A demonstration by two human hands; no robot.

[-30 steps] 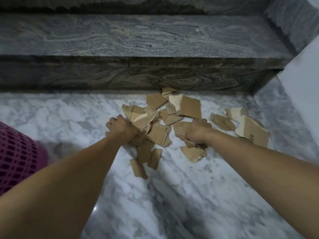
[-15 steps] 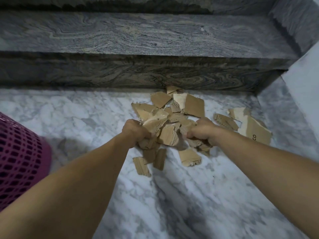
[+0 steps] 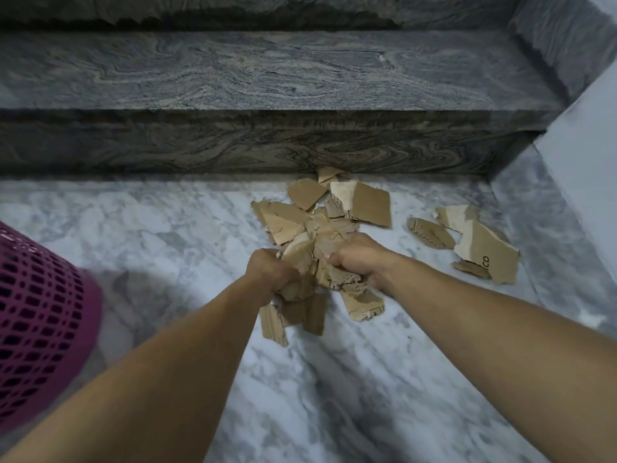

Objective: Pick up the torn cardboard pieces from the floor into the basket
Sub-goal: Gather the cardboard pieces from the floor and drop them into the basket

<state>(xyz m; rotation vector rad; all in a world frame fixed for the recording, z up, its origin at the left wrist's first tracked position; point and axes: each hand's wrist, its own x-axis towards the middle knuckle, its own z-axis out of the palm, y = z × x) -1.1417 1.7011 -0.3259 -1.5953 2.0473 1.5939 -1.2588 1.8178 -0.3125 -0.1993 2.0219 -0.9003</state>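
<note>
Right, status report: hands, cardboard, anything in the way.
Left hand and right hand both gripping one bunch of cardboard pieces. More loose pieces on the floor at right. Basket at left, path open.

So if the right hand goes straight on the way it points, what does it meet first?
Probably the bunch of torn cardboard pieces it already grips together with the left hand; the right hand points left and forward, though depth is unclear.
</note>
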